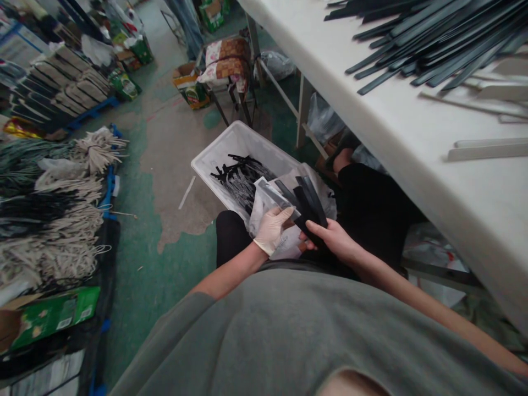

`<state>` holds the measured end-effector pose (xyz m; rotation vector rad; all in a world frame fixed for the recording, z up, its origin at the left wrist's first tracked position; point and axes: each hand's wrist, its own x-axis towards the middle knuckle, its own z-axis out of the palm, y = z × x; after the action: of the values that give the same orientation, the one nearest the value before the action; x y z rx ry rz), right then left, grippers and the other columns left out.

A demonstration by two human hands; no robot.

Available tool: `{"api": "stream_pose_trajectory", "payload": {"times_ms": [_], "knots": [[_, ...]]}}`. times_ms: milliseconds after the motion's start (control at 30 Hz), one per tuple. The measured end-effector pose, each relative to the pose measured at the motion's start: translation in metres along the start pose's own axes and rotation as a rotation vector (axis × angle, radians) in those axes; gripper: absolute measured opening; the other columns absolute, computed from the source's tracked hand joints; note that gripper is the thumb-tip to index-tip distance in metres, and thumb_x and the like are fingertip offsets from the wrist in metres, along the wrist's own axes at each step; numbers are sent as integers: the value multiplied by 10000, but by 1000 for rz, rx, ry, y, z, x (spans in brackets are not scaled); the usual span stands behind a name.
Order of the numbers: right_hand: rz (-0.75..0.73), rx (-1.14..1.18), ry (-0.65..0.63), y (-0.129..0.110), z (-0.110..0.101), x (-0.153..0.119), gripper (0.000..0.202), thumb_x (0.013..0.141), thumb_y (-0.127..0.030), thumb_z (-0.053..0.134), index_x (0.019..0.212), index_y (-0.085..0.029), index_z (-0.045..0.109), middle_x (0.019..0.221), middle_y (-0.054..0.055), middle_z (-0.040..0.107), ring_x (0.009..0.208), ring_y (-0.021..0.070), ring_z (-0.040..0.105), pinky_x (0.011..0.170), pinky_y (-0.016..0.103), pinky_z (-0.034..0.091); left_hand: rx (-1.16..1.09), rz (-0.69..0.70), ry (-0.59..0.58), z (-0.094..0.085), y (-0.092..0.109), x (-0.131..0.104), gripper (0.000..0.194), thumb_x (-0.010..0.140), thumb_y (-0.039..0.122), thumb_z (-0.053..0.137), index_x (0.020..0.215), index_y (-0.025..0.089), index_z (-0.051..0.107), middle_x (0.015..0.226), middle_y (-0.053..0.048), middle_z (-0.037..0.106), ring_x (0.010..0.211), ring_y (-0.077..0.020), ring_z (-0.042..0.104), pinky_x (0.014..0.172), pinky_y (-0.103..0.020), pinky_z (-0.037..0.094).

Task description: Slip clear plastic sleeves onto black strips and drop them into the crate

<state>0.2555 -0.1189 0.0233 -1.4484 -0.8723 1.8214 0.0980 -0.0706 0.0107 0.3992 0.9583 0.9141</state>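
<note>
My left hand (272, 228), in a pale glove, pinches a clear plastic sleeve (277, 193) that looks flat and shiny. Bare and closed, my right hand (330, 237) grips several flat black strips (308, 201) whose ends fan out away from me. The two hands are close together above my lap, and the strips lie right beside the sleeve. Beneath them is a crumpled clear bag (325, 190) at the near end of a white bin (214, 146). Inside the bin lies a pile of black and grey strips (241, 181).
A white table (396, 137) on the right carries long dark strips (437, 44) and pale strips (489, 149). Beyond the bin stands a stool with a patterned cushion (229, 58), near an open carton (190, 82). Bundled cords (53, 220) lie on the left.
</note>
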Motion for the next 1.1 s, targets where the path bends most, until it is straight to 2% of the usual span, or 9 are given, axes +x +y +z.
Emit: {"api": "stream_pose_trajectory", "payload": {"times_ms": [133, 267, 333, 467, 700, 800, 900, 1033, 1100], "knots": [[47, -38, 139, -2, -1, -2, 434, 763, -590, 682, 831, -162, 658, 616, 42, 656, 523, 151, 583, 495, 260, 455, -10, -49, 87, -9, 3, 7, 277, 657, 313, 866, 784, 170, 666, 719, -3, 692, 677, -153, 662, 745, -309, 517], [-62, -155, 310, -4, -9, -3, 329, 759, -499, 678, 727, -179, 613, 507, -11, 543, 489, 125, 503, 503, 257, 425, 2, -63, 127, -16, 3, 14, 246, 670, 282, 854, 804, 169, 680, 727, -9, 698, 687, -150, 664, 745, -298, 512], [-78, -178, 253, -5, -15, -3, 313, 716, -464, 715, 776, -169, 629, 462, -49, 482, 450, 102, 439, 486, 250, 386, 1, -60, 136, -16, 5, 16, 238, 677, 279, 851, 791, 167, 674, 714, -9, 694, 683, -148, 662, 742, -294, 509], [20, -185, 13, -7, -21, -2, 432, 602, -478, 793, 851, -149, 661, 460, -68, 485, 402, 75, 363, 428, 235, 286, -16, -30, 152, -15, 11, 17, 258, 674, 306, 856, 771, 174, 658, 712, -12, 696, 716, -167, 677, 750, -301, 510], [170, -54, -181, -6, -17, 4, 481, 623, -549, 760, 480, -194, 469, 341, -59, 362, 363, 62, 322, 402, 228, 294, -38, -18, 116, -11, 14, 15, 248, 709, 349, 829, 801, 190, 661, 783, -24, 728, 861, -219, 712, 794, -327, 538], [237, 2, -130, -5, -14, 5, 385, 615, -470, 768, 538, -185, 522, 397, -42, 458, 388, 85, 402, 417, 232, 350, -44, 2, 110, -8, 12, 14, 227, 749, 358, 795, 862, 198, 680, 819, -32, 735, 931, -236, 710, 841, -343, 537], [209, -10, -86, -4, -13, 2, 309, 634, -432, 763, 655, -160, 619, 563, 7, 618, 499, 126, 539, 506, 256, 444, -67, 9, 145, -12, 12, 18, 251, 789, 368, 757, 971, 206, 697, 851, -32, 738, 896, -208, 709, 819, -318, 531], [108, -104, -111, -1, -22, -7, 325, 695, -460, 741, 716, -142, 676, 634, 32, 646, 567, 140, 567, 562, 268, 459, -112, -5, 237, -27, 21, 28, 251, 807, 372, 740, 983, 198, 700, 858, -35, 732, 807, -164, 695, 788, -286, 522], [38, -97, -10, -1, -31, -11, 336, 736, -481, 710, 770, -147, 686, 612, 26, 627, 568, 143, 560, 574, 274, 460, -131, 17, 270, -35, 28, 32, 231, 802, 362, 749, 944, 186, 701, 862, -39, 729, 799, -152, 689, 797, -276, 521]]}}
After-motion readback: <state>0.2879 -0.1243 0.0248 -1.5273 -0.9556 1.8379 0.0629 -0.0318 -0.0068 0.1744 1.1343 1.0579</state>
